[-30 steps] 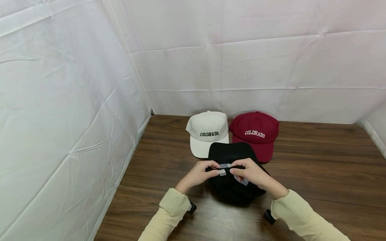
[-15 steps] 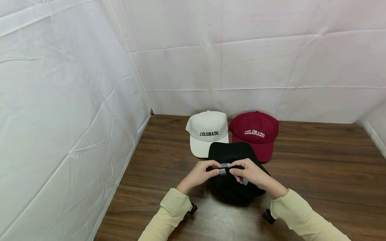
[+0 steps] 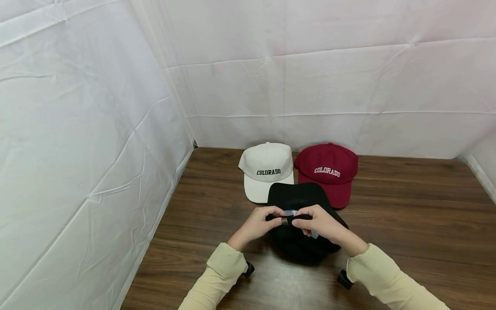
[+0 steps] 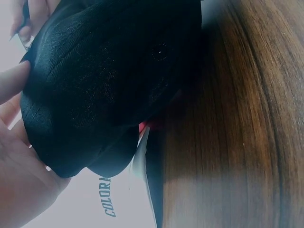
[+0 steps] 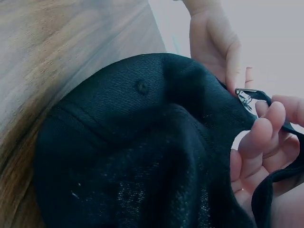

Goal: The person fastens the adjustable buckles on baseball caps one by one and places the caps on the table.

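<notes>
A black cap (image 3: 298, 196) lies on the wooden table, its back opening toward me and its brim pointing away. At the edge beside the metal buckle (image 5: 248, 90), my left hand (image 3: 255, 226) pinches the cap between thumb and fingers. My right hand (image 3: 324, 223) pinches the cap's back strap (image 5: 264, 190) close to the buckle, and a loop of strap hangs round its fingers in the right wrist view. The two thumbs are almost together. A pale tag (image 3: 314, 234) shows under the right hand.
Behind the black cap sit a white cap (image 3: 267, 159) and a dark red cap (image 3: 328, 157), both lettered COLORADO. The black brim overlaps their brims in the head view. White cloth walls (image 3: 329, 86) border the wooden table (image 3: 407, 206) at the back and sides.
The buckle has tilted, and its bright face now looks darker. My right thumb has slid slightly left toward it. The caps stay where they were.
</notes>
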Demonstrator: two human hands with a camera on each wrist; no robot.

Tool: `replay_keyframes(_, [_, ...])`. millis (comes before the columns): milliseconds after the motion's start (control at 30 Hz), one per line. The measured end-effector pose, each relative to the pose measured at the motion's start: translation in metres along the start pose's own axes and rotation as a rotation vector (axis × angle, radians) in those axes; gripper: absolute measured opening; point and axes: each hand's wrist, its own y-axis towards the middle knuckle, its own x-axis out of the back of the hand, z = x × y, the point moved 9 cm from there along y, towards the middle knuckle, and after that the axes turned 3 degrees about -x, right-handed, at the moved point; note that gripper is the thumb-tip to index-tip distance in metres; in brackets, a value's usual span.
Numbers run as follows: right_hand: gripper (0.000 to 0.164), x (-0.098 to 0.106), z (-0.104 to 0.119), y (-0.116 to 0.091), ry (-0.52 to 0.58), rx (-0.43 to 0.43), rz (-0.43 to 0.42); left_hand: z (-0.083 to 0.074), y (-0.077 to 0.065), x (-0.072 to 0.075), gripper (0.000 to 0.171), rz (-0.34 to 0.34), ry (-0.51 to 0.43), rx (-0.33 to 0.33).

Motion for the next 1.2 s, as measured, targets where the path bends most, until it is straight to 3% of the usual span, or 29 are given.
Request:
replay_keyframes(233, [0.020, 0.003, 0.009, 0.001, -0.086, 0.057, -0.015, -0.001, 0.000, 0.001, 0.014, -0.014, 0.010, 0.006])
replay_keyframes(467, [0.016, 0.006, 0.011, 0.001, -0.145, 0.043, -0.068, -0.034, -0.004, 0.008, 0.017, -0.024, 0.007, -0.023])
replay_keyframes(567, [0.016, 0.007, 0.011, 0.000, -0.151, 0.034, -0.089, -0.041, -0.006, 0.009, 0.018, -0.020, 0.004, -0.037])
replay_keyframes(800, [0.013, 0.011, 0.010, 0.001, -0.179, 0.053, -0.144, -0.039, -0.007, 0.008, 0.022, 0.006, -0.056, 0.002])
replay_keyframes(967, [0.012, 0.012, 0.011, -0.001, -0.200, 0.024, -0.186, -0.039, -0.007, 0.007, 0.021, 0.006, -0.055, -0.009])
replay_keyframes(1200, [0.012, 0.008, 0.016, -0.005, -0.200, 0.000, -0.179, -0.038, -0.007, 0.007, 0.021, 0.008, -0.052, -0.008])
